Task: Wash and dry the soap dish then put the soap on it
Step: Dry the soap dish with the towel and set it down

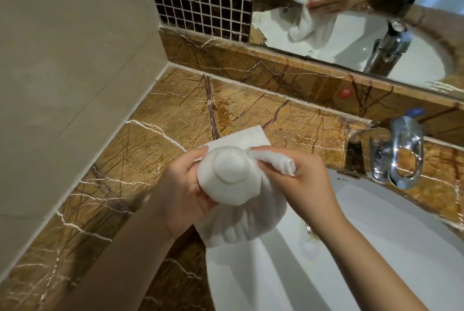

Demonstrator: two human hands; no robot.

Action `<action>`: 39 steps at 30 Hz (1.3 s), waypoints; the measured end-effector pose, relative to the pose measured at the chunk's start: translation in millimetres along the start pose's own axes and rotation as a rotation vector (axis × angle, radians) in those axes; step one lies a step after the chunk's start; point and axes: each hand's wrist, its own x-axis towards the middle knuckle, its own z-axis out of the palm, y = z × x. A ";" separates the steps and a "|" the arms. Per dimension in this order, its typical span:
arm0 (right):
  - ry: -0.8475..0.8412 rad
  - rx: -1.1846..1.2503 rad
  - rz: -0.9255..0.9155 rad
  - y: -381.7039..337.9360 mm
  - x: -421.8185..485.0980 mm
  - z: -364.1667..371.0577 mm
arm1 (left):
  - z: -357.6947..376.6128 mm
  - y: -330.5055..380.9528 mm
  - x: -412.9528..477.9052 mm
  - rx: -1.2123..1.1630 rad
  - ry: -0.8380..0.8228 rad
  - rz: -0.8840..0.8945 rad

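A white ceramic soap dish [228,175] is held upside down, its round foot facing me, above the left edge of the sink. My left hand [180,192] grips it from the left side and below. My right hand [298,180] pinches a white towel [251,222] against the dish's right edge; a rolled part of the cloth lies over my fingers and the rest hangs under the dish. No soap is in view.
A white paper sheet [251,136] lies on the brown marble counter [155,139] behind the dish. The white sink [376,248] lies below right, with a chrome faucet [399,155] at the right. A mirror [351,9] on the back wall reflects my hands.
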 end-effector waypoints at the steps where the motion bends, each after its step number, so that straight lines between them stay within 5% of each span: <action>1: -0.014 -0.009 -0.004 0.2 1.4 -0.7 | -0.6 1.4 0.4 0.014 0.012 -0.017; 10: 0.008 -0.188 -0.074 4.3 4.7 -3.4 | 3.0 3.1 -7.2 0.043 0.092 -0.078; 20: 0.242 -0.202 -0.006 -7.7 -33.7 42.0 | 24.6 -31.7 12.2 0.017 0.253 0.402; 26: 0.303 0.157 0.204 -16.5 -33.8 41.8 | 31.5 -50.2 18.8 0.532 0.437 0.636; 29: 0.219 0.343 0.261 -21.5 -38.4 39.3 | 26.2 -40.9 17.5 0.667 0.373 0.701; 31: 0.202 0.486 0.359 -19.1 -35.8 31.0 | 16.8 -30.2 15.1 0.959 0.318 0.839; 35: 0.411 0.619 0.625 -5.2 -14.0 6.0 | -0.5 -15.9 7.1 1.599 0.123 1.077; 39: 0.232 0.685 0.618 -4.9 -4.1 -1.3 | -2.3 -13.2 -2.3 1.908 0.070 1.232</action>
